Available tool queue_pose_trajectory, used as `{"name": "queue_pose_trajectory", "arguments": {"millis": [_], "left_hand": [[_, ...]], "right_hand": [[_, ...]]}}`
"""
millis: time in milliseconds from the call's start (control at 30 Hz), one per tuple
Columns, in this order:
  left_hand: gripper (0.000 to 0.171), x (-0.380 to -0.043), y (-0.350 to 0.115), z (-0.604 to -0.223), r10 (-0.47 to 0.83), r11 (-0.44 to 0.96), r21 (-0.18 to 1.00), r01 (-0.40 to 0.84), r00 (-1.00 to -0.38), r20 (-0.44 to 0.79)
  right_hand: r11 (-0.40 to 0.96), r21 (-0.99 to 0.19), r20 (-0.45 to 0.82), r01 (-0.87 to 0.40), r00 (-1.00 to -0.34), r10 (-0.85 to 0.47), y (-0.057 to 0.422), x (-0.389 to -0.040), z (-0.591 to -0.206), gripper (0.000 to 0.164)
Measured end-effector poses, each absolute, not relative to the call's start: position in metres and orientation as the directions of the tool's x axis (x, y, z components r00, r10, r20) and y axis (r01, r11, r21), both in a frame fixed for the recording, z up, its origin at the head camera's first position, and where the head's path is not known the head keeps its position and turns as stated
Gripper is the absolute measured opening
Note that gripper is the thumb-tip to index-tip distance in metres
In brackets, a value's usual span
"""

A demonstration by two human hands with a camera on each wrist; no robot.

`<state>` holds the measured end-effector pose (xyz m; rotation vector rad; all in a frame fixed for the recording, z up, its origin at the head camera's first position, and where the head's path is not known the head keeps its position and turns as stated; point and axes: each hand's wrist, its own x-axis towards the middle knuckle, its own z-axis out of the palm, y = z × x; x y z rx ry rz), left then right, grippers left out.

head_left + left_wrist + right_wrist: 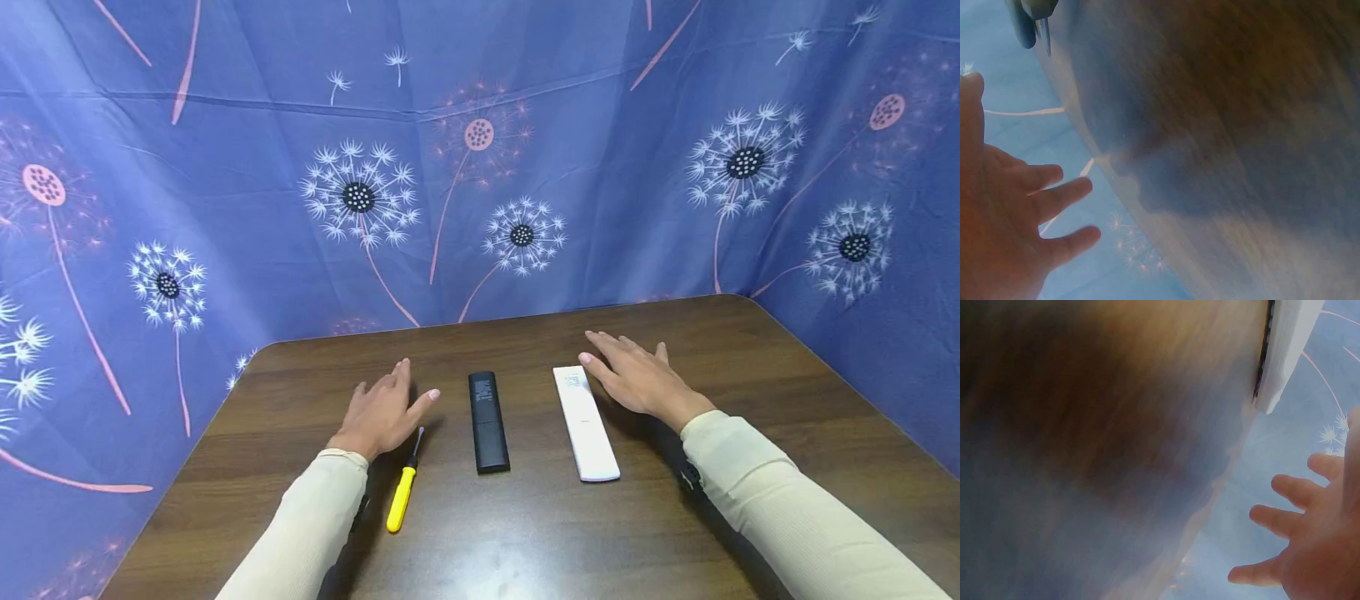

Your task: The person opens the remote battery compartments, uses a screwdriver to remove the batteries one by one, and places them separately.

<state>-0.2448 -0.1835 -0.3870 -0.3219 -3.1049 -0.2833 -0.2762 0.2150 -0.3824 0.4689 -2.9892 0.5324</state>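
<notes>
My left hand [381,415], fingers spread and holding nothing, is over the table's left part. Close to its thumb lies a screwdriver [402,497] with a yellow handle, its metal tip pointing away from me. My right hand [637,377] is also spread, its thumb right by the far end of a white remote control [587,425] that lies face down. Between the hands a black remote control [488,423] rests face down, small print on its back. In the right wrist view the white remote [1285,356] shows edge-on, apart from the fingers [1277,520].
The brown wood-grain table [540,533] has rounded far corners. A blue cloth [600,167] printed with dandelions hangs behind it and along both sides.
</notes>
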Motion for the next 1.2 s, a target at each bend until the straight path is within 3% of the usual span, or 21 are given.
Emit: {"name": "queue_pose_trajectory", "arguments": {"millis": [267, 600, 1200], "left_hand": [[0.082, -0.249, -0.176, -0.390, 0.246, 0.951, 0.159, 0.265, -0.960, 0.131], [0.076, -0.247, -0.177, -0.390, 0.220, 0.960, 0.153, 0.234, -0.970, 0.105], [0.060, -0.243, -0.187, -0.394, 0.228, 0.962, 0.109, 0.250, -0.956, 0.184]], "right_hand": [[0.906, -0.296, 0.126, -0.303, -0.952, -0.278, 0.216, -0.274, -0.381, 0.075], [0.905, -0.263, 0.128, -0.335, -0.942, -0.311, 0.209, -0.272, -0.374, 0.077], [0.887, -0.166, 0.187, -0.430, -0.897, -0.400, 0.194, -0.266, -0.373, 0.055]]}}
